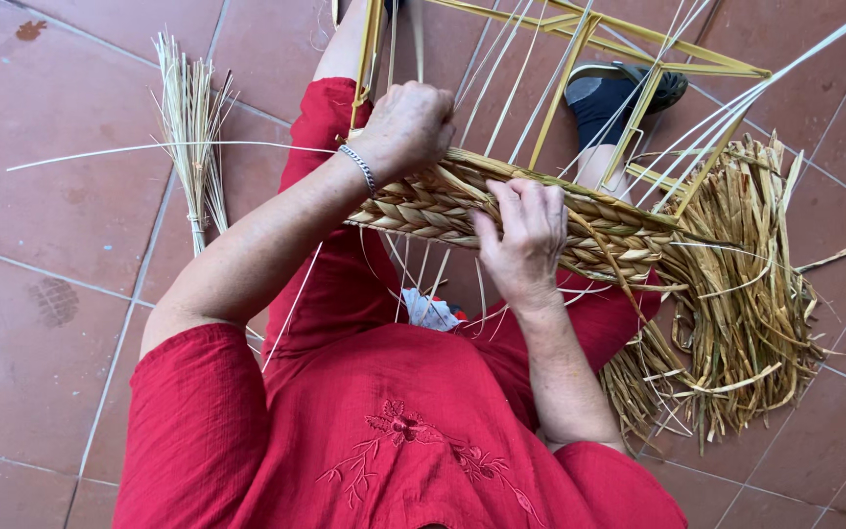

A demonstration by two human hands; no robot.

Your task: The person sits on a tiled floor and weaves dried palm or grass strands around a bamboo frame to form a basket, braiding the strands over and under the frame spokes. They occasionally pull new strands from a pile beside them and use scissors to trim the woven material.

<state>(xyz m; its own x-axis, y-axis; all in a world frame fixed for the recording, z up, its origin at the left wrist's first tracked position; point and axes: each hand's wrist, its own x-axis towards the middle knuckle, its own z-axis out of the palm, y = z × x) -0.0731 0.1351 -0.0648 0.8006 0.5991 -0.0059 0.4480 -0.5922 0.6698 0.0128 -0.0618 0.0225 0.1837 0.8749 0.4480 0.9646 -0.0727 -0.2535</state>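
The person's left hand [405,127] is curled over the upper edge of a braided straw band [501,211], its fingers closed on the weave. The right hand [524,240] lies across the band's front, fingers together and pressed flat, thumb tucked against the plaits. Thin pale stakes [540,88] rise just beyond the fingers. A loose heap of straw [746,294] (partly tangled) sits outward of the right fingers on the tiled floor [41,323].
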